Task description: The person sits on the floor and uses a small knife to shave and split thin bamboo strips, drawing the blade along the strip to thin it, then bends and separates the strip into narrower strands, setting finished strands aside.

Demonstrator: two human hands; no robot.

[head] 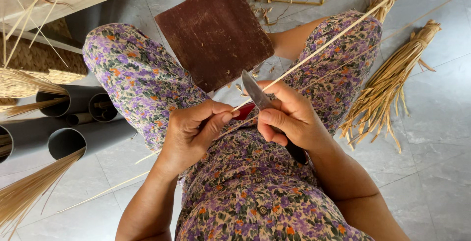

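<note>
My left hand [189, 133] pinches the near end of a thin bamboo strip [324, 46] between thumb and fingers [219, 119], and the strip runs up and away to my right, over my right knee. My right hand [289, 118], just beside it, is closed around a knife [255, 91] whose blade lies against the strip near the pinch. A dark brown board [213, 32] rests on the floor between my knees, a straw bundle [387, 89] lies off to the right, and grey pipes [83, 135] lie to the left; nothing blocks the strip.

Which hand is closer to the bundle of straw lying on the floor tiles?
Right. The right hand, holding the knife, sits just left of the straw bundle; the left hand is farther away.
</note>
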